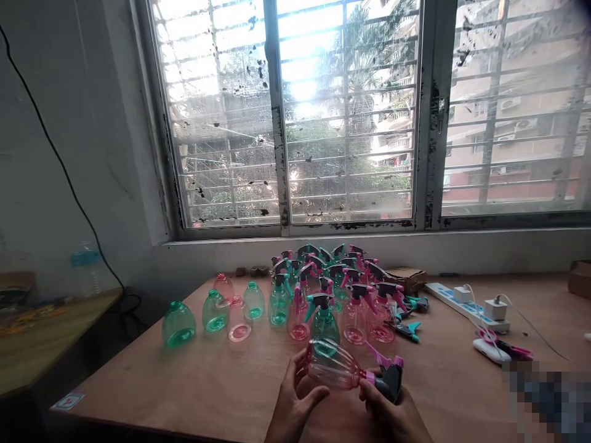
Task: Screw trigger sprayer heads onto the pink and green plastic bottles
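Note:
Tilted on its side above the front of the table is a clear pink spray bottle (335,365). My left hand (299,397) cups the bottle's base end, fingers curled behind it and thumb in front. At the neck, my right hand (390,411) grips the black-and-pink trigger sprayer head (392,380), which sits against the bottle's mouth; whether it is fully screwed on I cannot tell. Just beyond the held bottle stands a green spray bottle (325,323) with its head on. Pink spray bottles (354,320) stand to its right.
Several headless bottles, such as a green one (179,325), stand at left. More capped bottles crowd toward the window. Loose sprayer heads (408,332) lie right of them. A power strip (466,307) with chargers and a white device (491,351) with a cable are farther right.

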`<state>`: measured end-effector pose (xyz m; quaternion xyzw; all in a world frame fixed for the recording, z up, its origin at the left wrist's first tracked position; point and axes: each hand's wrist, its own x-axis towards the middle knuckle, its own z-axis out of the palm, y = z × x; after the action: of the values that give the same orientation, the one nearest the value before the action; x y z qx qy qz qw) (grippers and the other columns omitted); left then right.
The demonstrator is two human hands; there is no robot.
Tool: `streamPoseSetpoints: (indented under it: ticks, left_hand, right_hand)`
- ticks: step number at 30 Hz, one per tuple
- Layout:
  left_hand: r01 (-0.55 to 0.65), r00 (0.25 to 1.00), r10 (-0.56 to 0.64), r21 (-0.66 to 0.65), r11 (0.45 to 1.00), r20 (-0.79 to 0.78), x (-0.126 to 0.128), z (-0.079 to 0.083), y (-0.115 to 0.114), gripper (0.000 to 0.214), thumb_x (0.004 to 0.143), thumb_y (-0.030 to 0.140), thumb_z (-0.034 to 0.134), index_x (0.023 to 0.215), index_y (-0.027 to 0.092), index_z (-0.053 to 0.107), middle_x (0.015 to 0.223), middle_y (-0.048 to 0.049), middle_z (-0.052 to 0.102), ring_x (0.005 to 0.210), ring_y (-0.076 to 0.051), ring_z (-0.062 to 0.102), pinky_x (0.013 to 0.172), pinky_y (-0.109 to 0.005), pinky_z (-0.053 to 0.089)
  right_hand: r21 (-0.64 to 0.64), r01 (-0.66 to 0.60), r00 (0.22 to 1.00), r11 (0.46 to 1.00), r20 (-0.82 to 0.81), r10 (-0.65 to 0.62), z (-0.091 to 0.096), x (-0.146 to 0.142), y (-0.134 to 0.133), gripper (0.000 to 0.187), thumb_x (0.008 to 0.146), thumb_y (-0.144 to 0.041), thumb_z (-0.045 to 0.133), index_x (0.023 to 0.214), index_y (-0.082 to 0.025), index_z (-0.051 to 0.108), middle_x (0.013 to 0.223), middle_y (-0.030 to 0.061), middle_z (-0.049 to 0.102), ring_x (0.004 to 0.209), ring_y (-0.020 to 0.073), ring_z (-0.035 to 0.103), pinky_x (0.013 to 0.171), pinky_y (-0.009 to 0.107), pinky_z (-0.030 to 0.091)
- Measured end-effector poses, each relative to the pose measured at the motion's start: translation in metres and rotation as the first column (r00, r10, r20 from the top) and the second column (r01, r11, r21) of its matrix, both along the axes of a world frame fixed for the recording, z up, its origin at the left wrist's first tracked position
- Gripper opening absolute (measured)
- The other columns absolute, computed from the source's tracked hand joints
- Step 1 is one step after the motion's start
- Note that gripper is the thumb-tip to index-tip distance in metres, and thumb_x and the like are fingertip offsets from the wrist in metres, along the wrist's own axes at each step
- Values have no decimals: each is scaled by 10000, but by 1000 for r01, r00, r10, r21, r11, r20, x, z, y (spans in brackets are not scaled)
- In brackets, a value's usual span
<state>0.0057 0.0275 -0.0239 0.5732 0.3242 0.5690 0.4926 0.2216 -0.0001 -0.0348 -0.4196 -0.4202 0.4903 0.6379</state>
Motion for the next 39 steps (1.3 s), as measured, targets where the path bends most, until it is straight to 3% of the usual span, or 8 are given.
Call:
streamPoseSetpoints:
  ticks: [5,10,15,20,25,29,33,39]
  left_hand:
    - [-49,997,49,-2,999,63,-1,-7,7,439,777,533,826,1012,200,660,1464,-191,607,1374,-410,559,1168,-591,419]
    - [-34,998,33,26,999,60,1,0,3,478,765,414,865,1165,231,680,1469,-149,614,1403,-381,534,1203,-562,383]
    - [10,999,-10,8,1000,50,4,2,0,588,658,418,939,1142,207,682,1331,-182,712,1323,-421,603,1130,-588,456]
    - [-69,996,70,-18,997,63,3,-2,4,423,794,536,809,993,193,661,1369,-197,685,1323,-402,609,1147,-595,427]
    - [-51,998,51,1,999,44,3,1,2,481,782,491,836,1146,224,670,1419,-133,660,1400,-338,544,1218,-514,369]
    - [28,1000,-28,-9,1000,-8,6,0,0,447,884,338,781,1280,195,630,1321,-112,689,1230,-300,656,1083,-525,505]
    - [-5,999,5,-2,1000,-44,7,-5,2,341,985,302,654,1297,171,611,1327,-103,646,1130,-270,675,945,-494,580]
    - [-23,995,28,57,998,-93,7,-3,2,356,978,301,664,1309,182,608,1376,-108,621,1187,-286,648,990,-517,555]
  right_hand:
    - [-2,33,999,999,5,-33,-7,-3,3,562,592,-592,911,910,-182,698,577,-3,665,487,159,542,470,262,401]
    - [2,-14,1000,1000,16,14,-7,1,4,517,696,-631,842,831,-160,677,571,5,663,456,142,526,465,262,376]
    - [15,-30,999,999,23,29,-9,5,3,530,723,-606,840,983,-188,643,599,-22,655,510,168,566,511,277,407]
    - [33,-72,995,997,69,69,-13,7,2,487,747,-527,859,1002,-159,668,604,-4,676,527,178,571,536,296,421]
    - [36,-63,997,997,44,61,-8,10,-2,416,794,-532,817,940,-179,654,712,26,719,523,161,579,486,267,376]
    - [27,-48,999,998,19,47,-3,13,-5,431,789,-522,828,995,-203,624,719,2,698,542,157,586,479,252,380]
    - [39,-79,996,996,43,77,-2,14,-7,457,767,-437,879,1069,-181,651,650,-16,680,575,160,590,555,269,433]
    - [44,-63,998,997,30,61,-1,13,-7,393,800,-479,836,984,-189,646,709,-1,691,532,151,584,483,255,384]
